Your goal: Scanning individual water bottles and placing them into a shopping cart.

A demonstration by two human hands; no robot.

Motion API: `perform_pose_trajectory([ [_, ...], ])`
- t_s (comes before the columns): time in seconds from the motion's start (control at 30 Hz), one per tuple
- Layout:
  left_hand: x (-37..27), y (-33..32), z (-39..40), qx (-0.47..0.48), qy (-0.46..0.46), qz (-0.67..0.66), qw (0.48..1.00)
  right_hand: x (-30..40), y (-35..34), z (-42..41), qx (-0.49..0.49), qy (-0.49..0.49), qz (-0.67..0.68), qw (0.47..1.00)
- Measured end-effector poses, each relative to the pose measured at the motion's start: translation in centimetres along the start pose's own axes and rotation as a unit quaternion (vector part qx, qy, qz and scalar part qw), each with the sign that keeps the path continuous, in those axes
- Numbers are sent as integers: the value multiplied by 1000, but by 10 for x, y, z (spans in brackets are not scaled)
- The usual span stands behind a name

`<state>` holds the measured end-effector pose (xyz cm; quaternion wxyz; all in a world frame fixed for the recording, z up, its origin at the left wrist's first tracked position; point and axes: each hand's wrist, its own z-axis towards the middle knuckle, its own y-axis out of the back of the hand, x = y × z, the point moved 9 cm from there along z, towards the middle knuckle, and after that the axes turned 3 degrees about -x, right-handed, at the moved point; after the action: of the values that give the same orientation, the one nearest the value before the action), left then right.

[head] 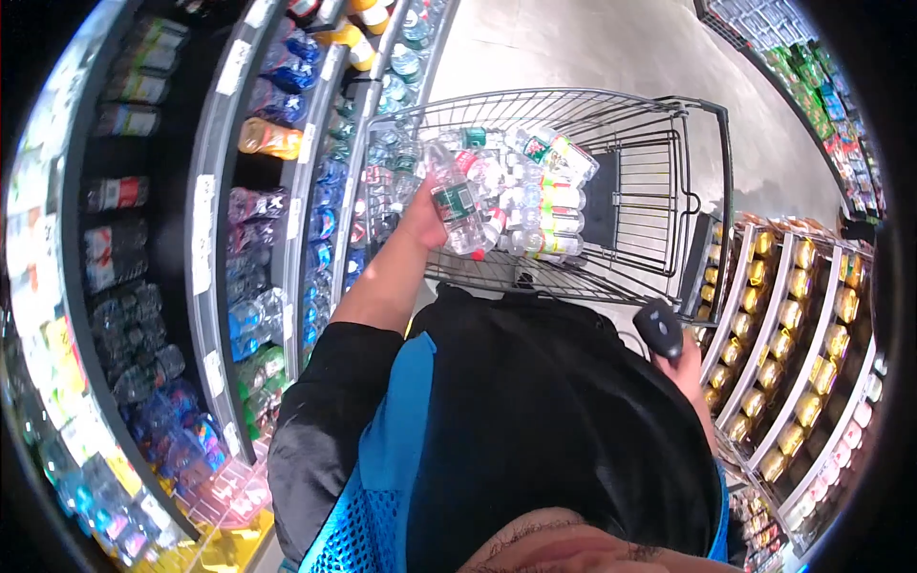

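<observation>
My left hand (427, 222) is closed around a clear plastic water bottle (453, 200) with a green label and red cap, held tilted above the near left part of a wire shopping cart (645, 283). Many clear bottles (559, 218) with red, green and white labels lie in the cart's basket. My right hand (680, 365), beside the cart's handle end, holds a black handheld device (658, 329), seemingly a barcode scanner; its fingers are partly hidden.
Shelves of bottled drinks (265, 100) with price strips (204, 233) rise close on the left. Racks of gold-coloured packages (788, 329) stand at the right, and more shelved goods (824, 107) at upper right. Grey floor (544, 43) lies beyond the cart.
</observation>
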<state>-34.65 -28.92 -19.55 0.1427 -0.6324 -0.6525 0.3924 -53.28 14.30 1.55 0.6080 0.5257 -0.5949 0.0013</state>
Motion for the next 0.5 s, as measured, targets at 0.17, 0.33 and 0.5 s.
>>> perform_pose_trajectory([
  [0.17,21,-46,-58,46,53,43,997,128,-41,62,150,173,6,973],
  [0.33,20,-104,-126,147,-56,174,972,209,-94,72,245,312,-75,915],
  [0.5,6,-102,-178,154,-138,182,961,255,-120,55,302,398,-122,857],
])
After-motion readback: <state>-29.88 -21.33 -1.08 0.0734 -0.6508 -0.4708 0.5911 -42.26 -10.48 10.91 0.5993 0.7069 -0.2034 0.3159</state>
